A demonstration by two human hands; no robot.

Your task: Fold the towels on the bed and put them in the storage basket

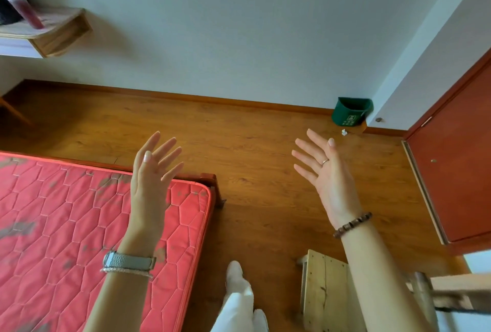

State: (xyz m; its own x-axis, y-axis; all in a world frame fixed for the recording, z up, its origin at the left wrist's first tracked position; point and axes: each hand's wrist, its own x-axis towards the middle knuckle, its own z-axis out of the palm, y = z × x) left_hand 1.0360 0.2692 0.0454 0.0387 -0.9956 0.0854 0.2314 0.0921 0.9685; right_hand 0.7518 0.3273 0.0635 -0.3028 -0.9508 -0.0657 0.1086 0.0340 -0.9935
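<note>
My left hand (151, 177) is raised over the corner of the bed, fingers straight and spread, holding nothing. My right hand (328, 172) is raised over the wooden floor to the right, fingers spread, palm facing left, also holding nothing. The bed's red quilted mattress (66, 214) fills the lower left and its visible part is bare. No towel and no storage basket are in view.
A wooden stool (322, 294) stands at the lower right beside my legs. A small green bin (350, 112) sits in the far corner by the wall. A red-brown door (457, 166) stands at the right. A wooden wall shelf (53, 31) hangs at upper left.
</note>
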